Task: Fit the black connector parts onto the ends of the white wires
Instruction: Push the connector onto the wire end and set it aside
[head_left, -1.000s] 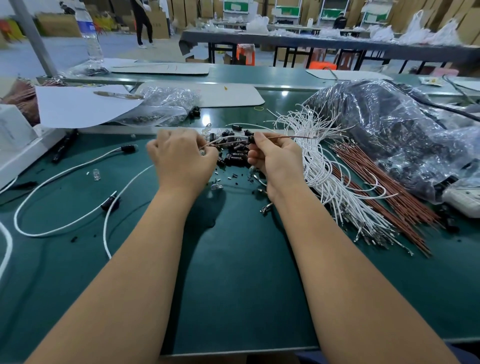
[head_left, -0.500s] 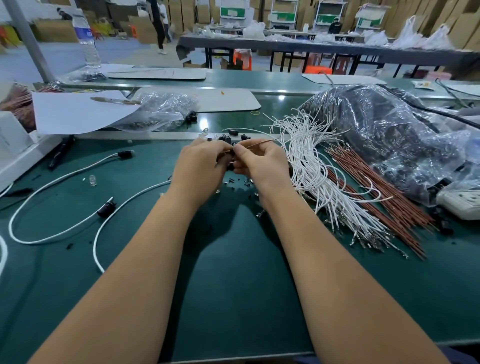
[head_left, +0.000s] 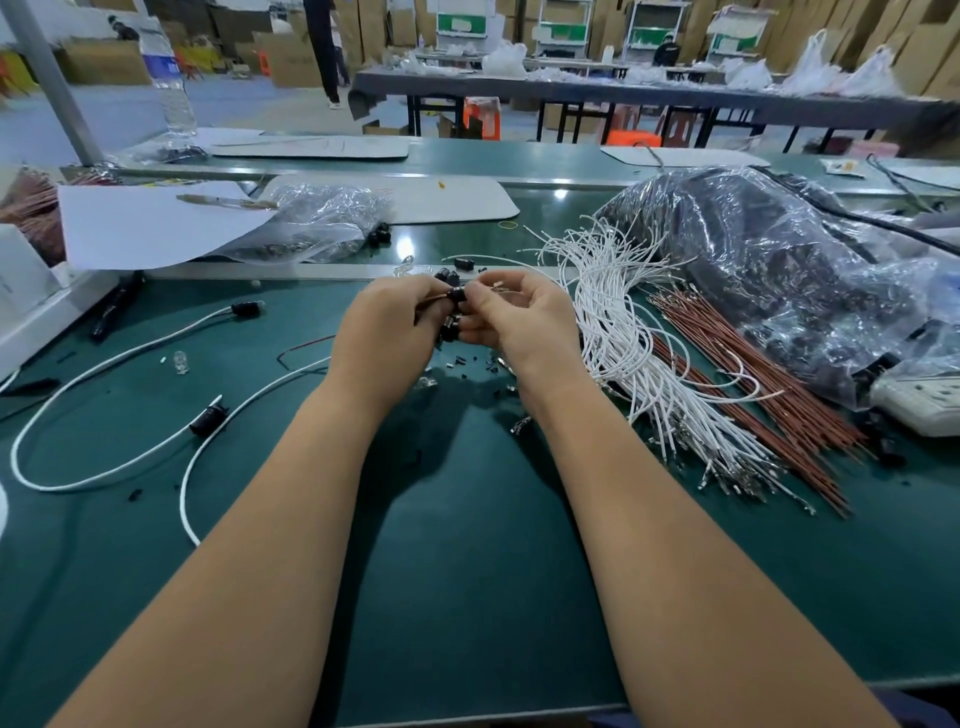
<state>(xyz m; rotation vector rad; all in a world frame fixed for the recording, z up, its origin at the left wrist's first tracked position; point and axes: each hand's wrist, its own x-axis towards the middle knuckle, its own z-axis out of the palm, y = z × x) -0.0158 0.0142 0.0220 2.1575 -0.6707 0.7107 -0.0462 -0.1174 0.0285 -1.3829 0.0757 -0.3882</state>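
- The black connector part (head_left: 457, 294) sits up in the air between the two hands, above the green table (head_left: 467, 545). It is the mark for every other place here.
- The green table is the biggest thing. It lies under the connector part and spreads out on all sides of it.
- A big crinkly plastic bag (head_left: 779, 270) full of dark things lies far to the right of the connector part.
- A bunch of white wires (head_left: 623, 332) lies on the table just right of the connector part. It fans out toward the near right.
- A bunch of brown wires (head_left: 753, 384) lies farther right, next to the white ones.
- A white sheet of paper (head_left: 150, 223) lies far to the left and behind the connector part. A smaller clear bag (head_left: 317, 223) sits beside the paper.
- Two long white cables (head_left: 130, 358) with black ends curl on the table to the left of the connector part.
- The left hand (head_left: 389, 332) is curled closed on the connector part and pinches it from the left side.
- The right hand (head_left: 519, 322) touches the connector part from the right. Its thumb and first finger pinch a thin wire end with a small metal tip (head_left: 497, 285). I cannot tell what colour that wire is.
- More black connector parts (head_left: 448, 328) sit in a little heap just under and behind the one being held.
- Tiny black bits (head_left: 460, 361) lie on the table just below the hands.
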